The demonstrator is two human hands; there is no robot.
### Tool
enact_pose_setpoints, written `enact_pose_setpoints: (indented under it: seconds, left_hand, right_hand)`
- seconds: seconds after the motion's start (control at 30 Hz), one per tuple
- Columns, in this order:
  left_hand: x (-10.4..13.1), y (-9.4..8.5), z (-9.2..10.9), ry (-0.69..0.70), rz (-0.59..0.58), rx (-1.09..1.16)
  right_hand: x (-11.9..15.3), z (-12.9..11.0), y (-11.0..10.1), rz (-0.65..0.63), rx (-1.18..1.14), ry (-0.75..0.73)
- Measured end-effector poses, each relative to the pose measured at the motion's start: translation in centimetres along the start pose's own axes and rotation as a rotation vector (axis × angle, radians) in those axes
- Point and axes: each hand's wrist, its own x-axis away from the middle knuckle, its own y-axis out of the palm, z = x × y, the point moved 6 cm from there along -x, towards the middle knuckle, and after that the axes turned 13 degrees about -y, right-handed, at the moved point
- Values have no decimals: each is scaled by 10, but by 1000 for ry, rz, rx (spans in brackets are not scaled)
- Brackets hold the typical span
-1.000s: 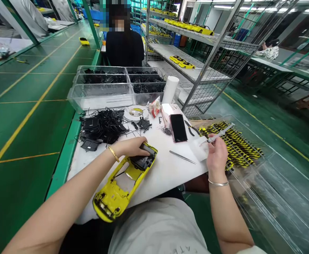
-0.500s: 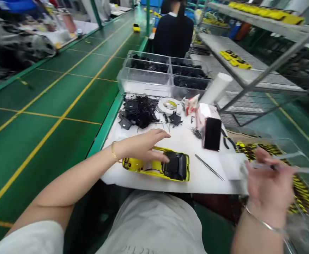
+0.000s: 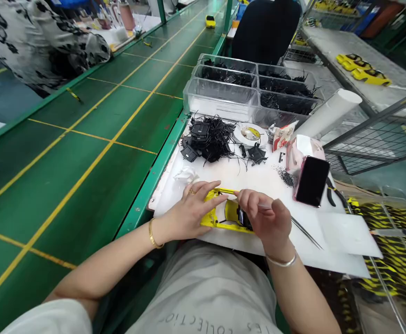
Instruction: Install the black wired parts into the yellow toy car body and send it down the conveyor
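Note:
On the white table top a yellow toy car body (image 3: 231, 211) lies hollow side up, with a black part at its right end. Across its left end lies my left hand (image 3: 192, 208), fingers spread over the shell and gripping it. My right hand (image 3: 267, 215) is closed in a pinch over the right part of the shell, its fingertips at the far edge. A thin greyish thing seems to show between these fingers, too small to name. Just right of that hand, tweezers (image 3: 306, 232) lie on the table, one end hidden behind it.
Black parts with wires (image 3: 208, 139) are heaped behind the car, near a tape roll (image 3: 250, 134). Rightward are small screws (image 3: 285, 177), a phone (image 3: 312, 181) and pliers (image 3: 335, 194). Divided clear bins (image 3: 220, 99) stand at the back; a green conveyor (image 3: 95, 153) runs along the left.
My right hand has come from the tray of yellow-black parts at the right to the car body. My left hand has settled onto the car's left end. The view has shifted.

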Motion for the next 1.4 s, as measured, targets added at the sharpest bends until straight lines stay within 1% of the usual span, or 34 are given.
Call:
enact_pose_setpoints:
  seconds: [0.07,0.2,0.27,0.37,0.53,0.73,0.9,1.07,1.2,1.27,1.33,1.4]
  left_hand:
    - [3,1,2,53,67,63]
    - [6,8,-8,100,197,163]
    - [7,11,-12,109,238,175]
    - [8,12,-12,141,276,180]
    - [9,12,-9,128,278,163]
    - [10,8,-4,168,326,149]
    - [11,8,-4,169,334,138]
    - [11,12,-6,143,290,126]
    - [15,11,-4,188,336,128]
    - [15,12,-4,201,346,130]
    - [15,13,-5,182,334,123]
    - [14,14,-7,158,318,119]
  right_hand:
    - [5,3,-3,55,16,-20]
    - [14,6,-8,130,10,12]
    - [15,7,-8,151,6,20]
    - [15,8,-9,169,11,34]
    - [16,11,-11,160,44,76]
    - [19,16,-9,124,73,130]
    - [19,14,-6,120,80,99]
    - [22,12,-2,127,84,66]
    - [26,12,-1,117,135,40]
    - [27,12,-2,107,142,53]
    - [27,12,-3,100,97,84]
    - [27,8,-5,122,34,98]
